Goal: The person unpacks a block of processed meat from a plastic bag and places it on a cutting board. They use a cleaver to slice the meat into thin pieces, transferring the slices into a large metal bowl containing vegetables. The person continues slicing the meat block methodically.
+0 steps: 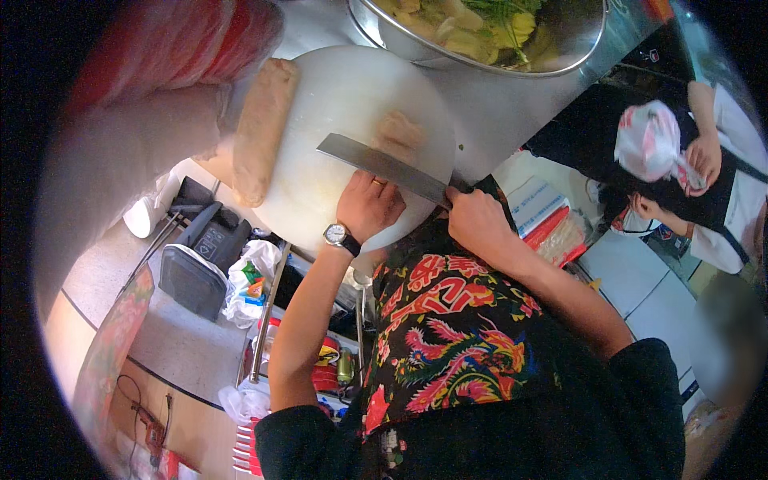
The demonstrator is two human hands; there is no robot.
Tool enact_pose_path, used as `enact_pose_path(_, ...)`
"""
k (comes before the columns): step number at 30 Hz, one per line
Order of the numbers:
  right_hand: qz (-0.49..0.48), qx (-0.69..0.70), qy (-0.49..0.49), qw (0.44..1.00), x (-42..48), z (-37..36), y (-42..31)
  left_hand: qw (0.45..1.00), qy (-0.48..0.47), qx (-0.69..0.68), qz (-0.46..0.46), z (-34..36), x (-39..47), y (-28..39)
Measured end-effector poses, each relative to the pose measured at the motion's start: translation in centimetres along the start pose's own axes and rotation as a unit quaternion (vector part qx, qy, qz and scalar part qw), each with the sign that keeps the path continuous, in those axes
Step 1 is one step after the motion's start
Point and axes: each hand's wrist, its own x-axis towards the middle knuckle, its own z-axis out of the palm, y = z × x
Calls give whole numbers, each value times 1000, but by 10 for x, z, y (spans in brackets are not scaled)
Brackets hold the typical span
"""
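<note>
A steel cleaver (390,170) is gripped at its handle by my right hand (479,219). Its blade lies slantwise over a round white cutting board (312,174). My left hand (371,207), with a ring and a wristwatch (337,234), rests curled over the board close behind the blade. Its fingertips are hidden, so whether they pinch anything cannot be seen. Just beyond the blade sits a pale brown piece of food (398,133), perhaps cooked meat, partly covered by the cleaver. Along the board's left rim lies a long, pale brown log of similar food (264,135).
Beyond the board stands a steel pot (480,63) with yellowish pieces and greens in liquid. Red plastic bags (180,48) crowd the upper left. At right, another person's hand (703,162) holds a knotted plastic bag (649,141). An open drawer (264,324) is below the board.
</note>
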Motion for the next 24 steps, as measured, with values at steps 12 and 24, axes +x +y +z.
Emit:
enact_pose_path(12, -49, 116, 83, 989, 92, 3, -12, 999, -31, 21, 16, -1, 4, -8)
enact_pose_path(24, -55, 8, 57, 997, -4, -10, -7, 960, -209, 179, -56, -46, -10, 30)
